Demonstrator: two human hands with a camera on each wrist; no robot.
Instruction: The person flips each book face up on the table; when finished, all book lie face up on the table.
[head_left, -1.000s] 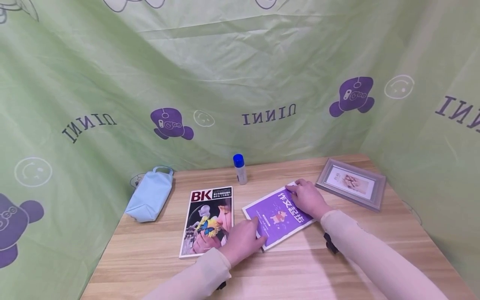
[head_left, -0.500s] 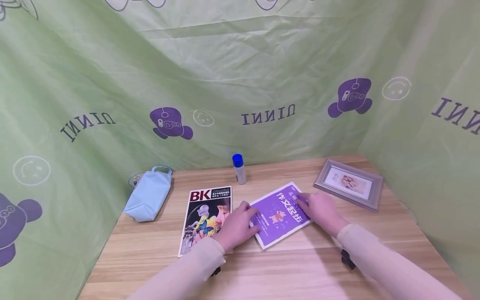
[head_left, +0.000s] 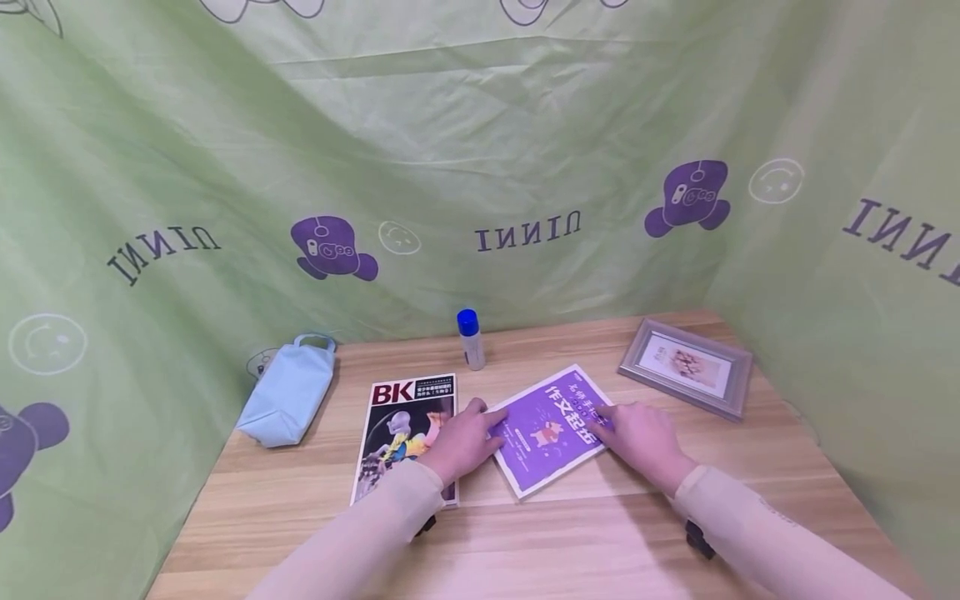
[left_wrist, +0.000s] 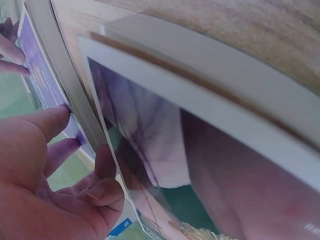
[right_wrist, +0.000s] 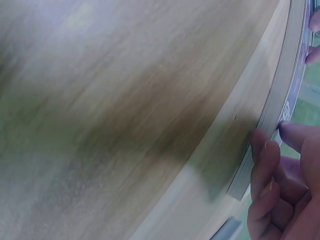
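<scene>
A purple book (head_left: 543,433) with white Chinese title lettering lies slantwise on the table. My left hand (head_left: 461,442) holds its left edge, partly over the magazine; in the left wrist view, the thumb and a finger touch the purple cover while other fingers curl beside the page edge. At the opposite edge my right hand (head_left: 645,437) grips the book, thumb on the cover and fingers against its side in the right wrist view. A BK magazine (head_left: 397,417) with a dark picture cover lies just left of the book, its lower right part hidden by my left hand and sleeve.
A light blue pouch (head_left: 288,396) lies at the back left of the wooden table (head_left: 540,550). Behind the books stands a blue-capped bottle (head_left: 471,342). A grey picture frame (head_left: 686,367) lies at the back right. Green printed cloth (head_left: 420,150) hangs around the table.
My left hand has moved up along the book's left edge. My right hand has slid from the upper edge down to the right edge. The book appears almost unmoved.
</scene>
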